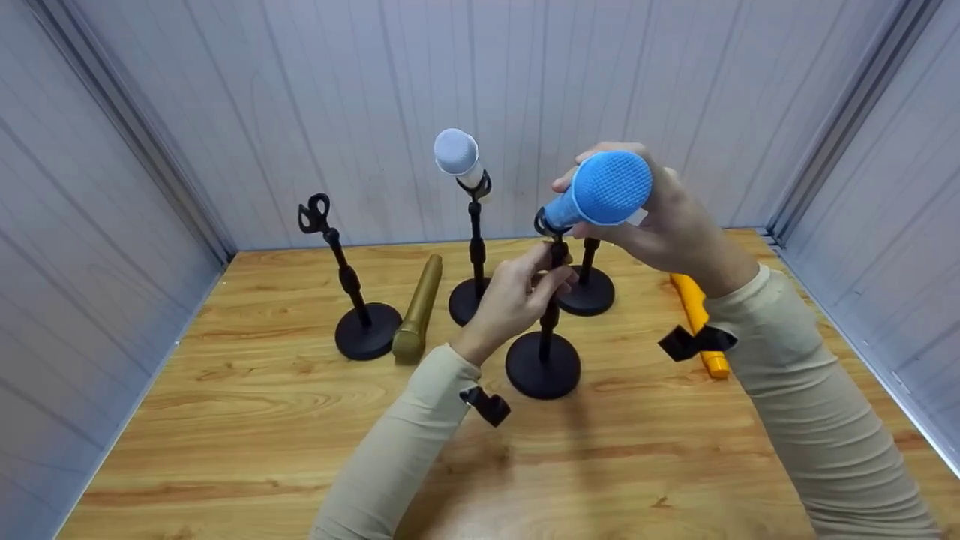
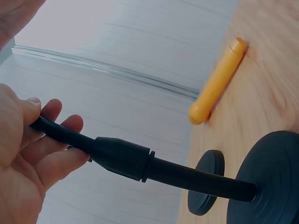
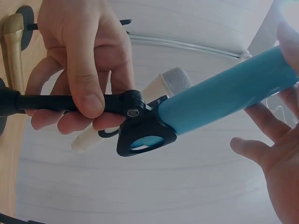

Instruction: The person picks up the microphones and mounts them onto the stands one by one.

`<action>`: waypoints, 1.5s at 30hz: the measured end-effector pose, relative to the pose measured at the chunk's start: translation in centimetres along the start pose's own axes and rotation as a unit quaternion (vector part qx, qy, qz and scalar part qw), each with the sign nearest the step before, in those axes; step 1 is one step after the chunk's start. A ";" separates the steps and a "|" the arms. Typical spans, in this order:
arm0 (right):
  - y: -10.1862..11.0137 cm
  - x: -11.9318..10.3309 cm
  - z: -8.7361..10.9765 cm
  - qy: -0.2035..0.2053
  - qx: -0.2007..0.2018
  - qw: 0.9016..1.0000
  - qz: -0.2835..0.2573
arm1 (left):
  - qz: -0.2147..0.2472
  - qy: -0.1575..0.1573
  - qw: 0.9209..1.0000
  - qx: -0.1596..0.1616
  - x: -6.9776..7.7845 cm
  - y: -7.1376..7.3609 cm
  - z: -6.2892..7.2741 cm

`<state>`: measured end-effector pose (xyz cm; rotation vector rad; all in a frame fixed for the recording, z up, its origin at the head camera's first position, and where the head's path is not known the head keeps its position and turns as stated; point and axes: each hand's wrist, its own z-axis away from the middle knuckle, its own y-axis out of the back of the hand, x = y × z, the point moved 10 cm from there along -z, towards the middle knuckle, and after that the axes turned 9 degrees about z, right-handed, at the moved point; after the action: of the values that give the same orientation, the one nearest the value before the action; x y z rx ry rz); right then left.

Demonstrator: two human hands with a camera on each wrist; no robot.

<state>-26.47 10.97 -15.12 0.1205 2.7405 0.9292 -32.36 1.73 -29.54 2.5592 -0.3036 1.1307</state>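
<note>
A blue microphone (image 1: 611, 187) sits tilted in the clip (image 3: 147, 133) of the nearest black stand (image 1: 544, 366), its mesh head toward me. My right hand (image 1: 679, 225) holds the microphone near its head, thumb on one side and fingers on the other. Lower down, my left hand (image 1: 510, 296) pinches the stand's upper pole (image 2: 70, 135) just under the clip. In the right wrist view, the blue handle passes into the clip's ring. The stand's round base rests on the wooden table (image 1: 300, 450).
Behind, a white microphone (image 1: 457, 154) stands in another stand's clip. At left is a stand with a bare clip (image 1: 315, 214), beside a gold microphone (image 1: 418, 311) lying down. Another stand base (image 1: 589, 292) is behind my hands. An orange-yellow microphone (image 2: 218, 81) lies at right.
</note>
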 end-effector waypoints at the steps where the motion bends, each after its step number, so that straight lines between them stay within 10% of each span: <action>1: -0.1 0.1 0.0 0.000 -0.002 1.000 0.001 | -0.001 -0.001 1.000 0.000 0.0 0.1 0.0; 32: -0.1 2.6 0.9 -0.016 -0.001 1.000 -0.017 | -0.024 0.017 0.999 -0.031 -0.4 -0.6 -0.9; 45: -2.9 3.4 1.2 0.001 -0.043 0.999 0.009 | -0.094 -0.022 0.995 -0.010 -1.9 -0.2 1.0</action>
<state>-29.42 9.90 -18.52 0.1294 2.7017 1.0506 -32.91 1.67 -31.64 2.5348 -0.0809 0.9981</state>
